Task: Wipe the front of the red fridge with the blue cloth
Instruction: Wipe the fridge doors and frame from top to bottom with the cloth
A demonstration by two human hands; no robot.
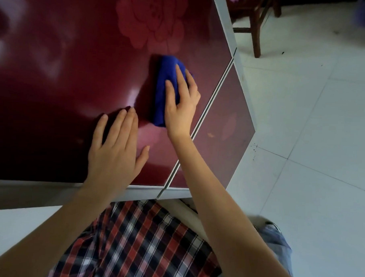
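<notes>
The glossy red fridge front (pixel 71 75) fills the upper left of the view, with a faint flower pattern near its top. A folded blue cloth (pixel 165 85) lies flat against the upper door, just left of the pale seam between the two doors. My right hand (pixel 183 105) presses on the cloth with fingers spread over its right side. My left hand (pixel 116 152) rests flat on the red door below and left of the cloth, fingers apart, holding nothing.
The lower fridge door (pixel 221 127) lies right of the seam. A white tiled floor (pixel 314 123) spreads to the right. Dark wooden chair legs (pixel 256 30) stand at the top right. My plaid shirt (pixel 143 245) and a jeans leg (pixel 277 243) are below.
</notes>
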